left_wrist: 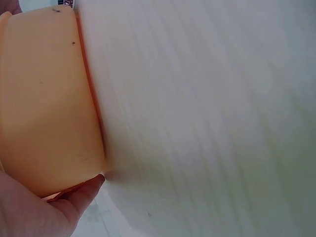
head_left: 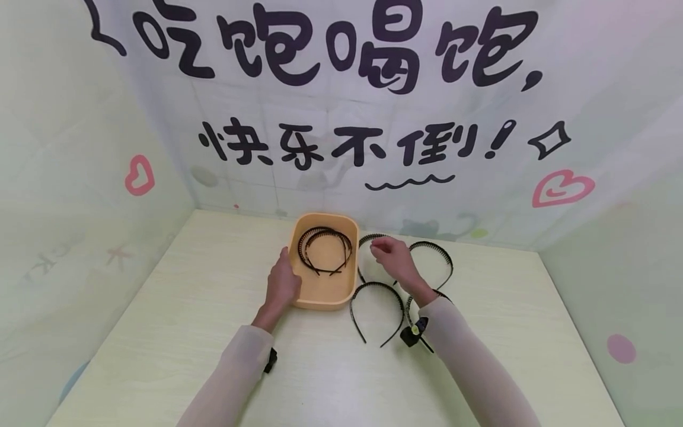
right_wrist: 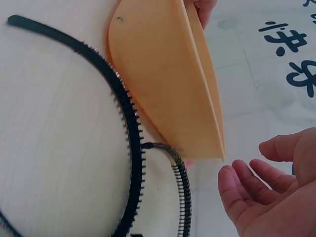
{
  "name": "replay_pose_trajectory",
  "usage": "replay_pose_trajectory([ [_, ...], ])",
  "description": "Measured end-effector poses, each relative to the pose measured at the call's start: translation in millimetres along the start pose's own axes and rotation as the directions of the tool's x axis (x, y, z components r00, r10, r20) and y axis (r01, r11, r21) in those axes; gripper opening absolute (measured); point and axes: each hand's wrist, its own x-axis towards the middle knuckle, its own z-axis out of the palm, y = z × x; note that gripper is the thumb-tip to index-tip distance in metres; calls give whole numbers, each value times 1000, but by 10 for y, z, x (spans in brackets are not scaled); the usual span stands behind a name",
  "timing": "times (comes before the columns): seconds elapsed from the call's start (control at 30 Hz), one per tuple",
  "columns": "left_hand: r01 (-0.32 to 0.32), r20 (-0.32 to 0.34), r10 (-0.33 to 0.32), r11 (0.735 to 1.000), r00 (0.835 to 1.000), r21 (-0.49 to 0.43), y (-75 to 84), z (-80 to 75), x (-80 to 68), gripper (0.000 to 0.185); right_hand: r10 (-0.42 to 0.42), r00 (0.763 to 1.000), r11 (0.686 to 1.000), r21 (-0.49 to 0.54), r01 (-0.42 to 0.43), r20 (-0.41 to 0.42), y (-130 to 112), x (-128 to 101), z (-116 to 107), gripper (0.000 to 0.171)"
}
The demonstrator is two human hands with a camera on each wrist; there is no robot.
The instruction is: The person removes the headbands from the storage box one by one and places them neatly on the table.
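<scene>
Your left hand (head_left: 281, 284) steadies the orange tray (head_left: 320, 299); your right hand (head_left: 392, 261), fingers loosely spread and empty, hovers over a toothed headband (head_left: 368, 240): pinch it next.

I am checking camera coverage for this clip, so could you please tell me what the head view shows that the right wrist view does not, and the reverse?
Only the head view shows two black headbands lying inside the orange tray, the left hand against the tray's left side, and the wall lettering in full. Only the right wrist view shows the right hand's palm and loosely curled fingers, holding nothing, and the teeth along the headbands on the table close up. Both show the tray, the right hand and headbands lying right of the tray.
</scene>
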Motion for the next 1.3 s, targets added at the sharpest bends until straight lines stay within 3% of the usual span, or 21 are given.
replay_pose_trajectory([
  [0.33,2,-5,-2,1000,1000,-8,-6,4,2,77,-4,1000,1000,-30,4,11,-107,75,162,31],
  [0.63,1,-3,-1,1000,1000,0,-21,7,11,77,-5,1000,1000,22,4,25,-200,213,354,34],
  [1.07,-9,-7,9,1000,1000,-1,-11,-4,11,77,29,975,998,41,-38,218,-392,241,593,56],
  [1.3,-7,-5,7,1000,1000,-3,-24,9,3,79,125,960,988,59,-144,249,-384,319,720,65],
])
